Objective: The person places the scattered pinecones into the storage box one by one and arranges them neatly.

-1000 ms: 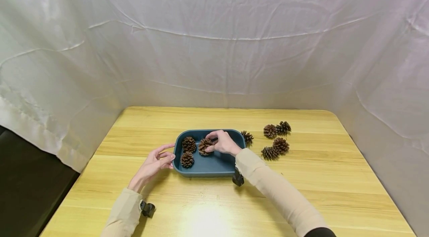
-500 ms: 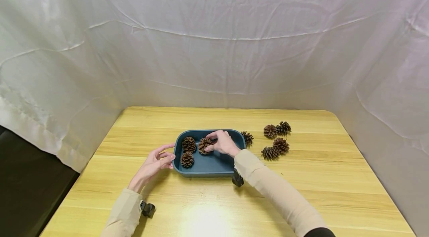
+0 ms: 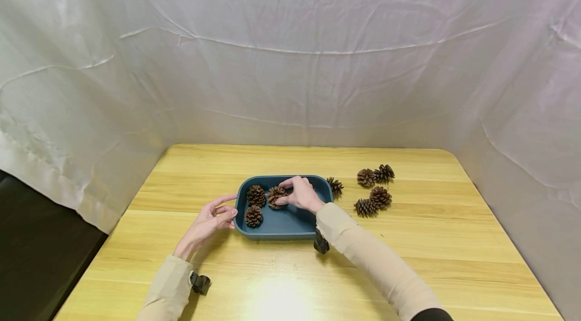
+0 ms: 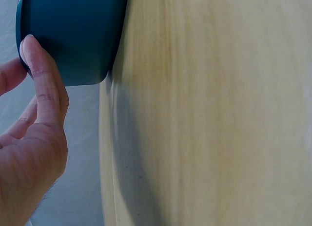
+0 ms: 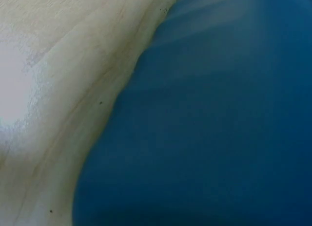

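Head view: right hand (image 3: 303, 195) is pinching a cone (image 3: 275, 197) between thumb and fingers, inside the tray (image 3: 286, 225). Cone is sitting toward the far wall, just beside the back cone (image 3: 256, 195); the front cone (image 3: 253, 216) is lying nearer the person, at the left end. Can't tell whether the held one is bearing fully on the tray floor. Left hand (image 3: 206, 220) is touching the tray's left end, fingers relaxed and slightly spread; left wrist view is showing fingertips at the rim and outer wall, can't tell if any is hooking over. Right wrist view is showing only blue wall and table (image 5: 44, 89), no fingers.

Step in hand looks like placing and lining up. Doing it well likely means: lowering until the scales are seating, squaring it with its neighbor without nudging that one, then opening thumb and fingers evenly so no scale is catching and tipping it. Left hand should be bracing lightly, not shoving, or the tray may be sliding. The forearm is crossing the tray's right end, so lifting the wrist clear would be wise.

Outside, a single cone (image 3: 335, 186) is lying by the tray's right end; the far pair (image 3: 365, 178) and near pair (image 3: 380, 197) are waiting farther right.
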`<state>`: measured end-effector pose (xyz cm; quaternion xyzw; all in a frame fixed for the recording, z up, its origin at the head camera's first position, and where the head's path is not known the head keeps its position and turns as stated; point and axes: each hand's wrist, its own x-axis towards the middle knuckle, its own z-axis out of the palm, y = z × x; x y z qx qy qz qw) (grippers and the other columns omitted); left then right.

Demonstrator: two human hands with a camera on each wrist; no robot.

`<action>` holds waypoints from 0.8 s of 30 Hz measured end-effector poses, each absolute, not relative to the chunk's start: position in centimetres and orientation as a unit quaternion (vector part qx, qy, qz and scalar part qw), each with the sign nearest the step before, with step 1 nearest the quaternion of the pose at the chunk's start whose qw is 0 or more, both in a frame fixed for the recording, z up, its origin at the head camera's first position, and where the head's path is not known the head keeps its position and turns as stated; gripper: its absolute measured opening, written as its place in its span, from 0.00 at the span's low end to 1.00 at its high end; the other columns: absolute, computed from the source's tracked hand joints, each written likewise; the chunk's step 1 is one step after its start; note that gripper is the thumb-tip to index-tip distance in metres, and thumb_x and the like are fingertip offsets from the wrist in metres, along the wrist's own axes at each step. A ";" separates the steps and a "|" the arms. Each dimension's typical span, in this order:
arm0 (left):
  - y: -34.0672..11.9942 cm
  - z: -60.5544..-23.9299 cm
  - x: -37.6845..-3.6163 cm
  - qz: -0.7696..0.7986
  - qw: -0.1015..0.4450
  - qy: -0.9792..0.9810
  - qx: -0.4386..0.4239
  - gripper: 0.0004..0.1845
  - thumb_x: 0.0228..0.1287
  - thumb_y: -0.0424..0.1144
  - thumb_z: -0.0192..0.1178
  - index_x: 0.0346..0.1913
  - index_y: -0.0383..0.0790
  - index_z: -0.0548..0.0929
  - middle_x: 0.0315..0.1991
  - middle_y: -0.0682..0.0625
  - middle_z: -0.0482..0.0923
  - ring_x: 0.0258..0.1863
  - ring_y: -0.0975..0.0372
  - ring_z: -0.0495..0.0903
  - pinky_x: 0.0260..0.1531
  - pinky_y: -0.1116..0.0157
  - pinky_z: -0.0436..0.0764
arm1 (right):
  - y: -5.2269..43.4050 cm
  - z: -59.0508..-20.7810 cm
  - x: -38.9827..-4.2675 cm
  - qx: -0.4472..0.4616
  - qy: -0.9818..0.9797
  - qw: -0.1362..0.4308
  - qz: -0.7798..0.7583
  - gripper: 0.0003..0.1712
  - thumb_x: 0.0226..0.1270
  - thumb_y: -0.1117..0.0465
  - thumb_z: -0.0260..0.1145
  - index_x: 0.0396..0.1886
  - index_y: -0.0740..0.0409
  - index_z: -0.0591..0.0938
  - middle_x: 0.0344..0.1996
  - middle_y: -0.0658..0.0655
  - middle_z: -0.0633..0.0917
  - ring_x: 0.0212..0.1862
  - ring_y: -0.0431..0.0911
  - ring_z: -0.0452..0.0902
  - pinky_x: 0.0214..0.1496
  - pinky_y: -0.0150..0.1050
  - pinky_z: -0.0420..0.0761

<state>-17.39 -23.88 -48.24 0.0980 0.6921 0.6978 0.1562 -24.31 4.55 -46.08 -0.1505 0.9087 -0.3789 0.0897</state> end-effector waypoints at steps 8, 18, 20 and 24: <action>-23.9 -48.3 -17.4 0.699 0.157 0.690 0.104 0.32 0.74 0.31 0.56 0.75 0.24 0.57 0.40 0.50 0.81 0.30 0.66 0.82 0.38 0.67 0.88 | 4.5 -46.2 -24.3 -0.141 0.909 0.086 -0.383 0.28 0.56 0.53 0.79 0.57 0.52 0.86 0.59 0.55 0.85 0.67 0.57 0.72 0.68 0.53 0.77; -24.0 -48.3 -17.4 0.697 0.157 0.691 0.104 0.33 0.74 0.31 0.56 0.75 0.24 0.57 0.39 0.52 0.81 0.31 0.65 0.82 0.38 0.67 0.88 | 5.0 -46.3 -24.3 -0.139 0.902 0.103 -0.395 0.29 0.57 0.53 0.79 0.59 0.52 0.85 0.60 0.55 0.85 0.68 0.58 0.69 0.69 0.56 0.75; -23.9 -48.3 -17.4 0.698 0.157 0.691 0.104 0.32 0.74 0.31 0.56 0.75 0.24 0.57 0.39 0.52 0.81 0.31 0.66 0.82 0.38 0.68 0.88 | 5.1 -46.3 -24.3 -0.141 0.901 0.106 -0.397 0.29 0.57 0.54 0.79 0.59 0.52 0.84 0.60 0.56 0.84 0.68 0.58 0.69 0.68 0.56 0.76; -23.9 -48.3 -17.4 0.699 0.158 0.690 0.102 0.32 0.74 0.30 0.56 0.75 0.24 0.57 0.39 0.52 0.81 0.31 0.66 0.82 0.38 0.68 0.88 | 5.1 -46.4 -24.4 -0.147 0.901 0.105 -0.395 0.27 0.58 0.55 0.79 0.58 0.52 0.85 0.60 0.56 0.84 0.68 0.57 0.71 0.67 0.55 0.77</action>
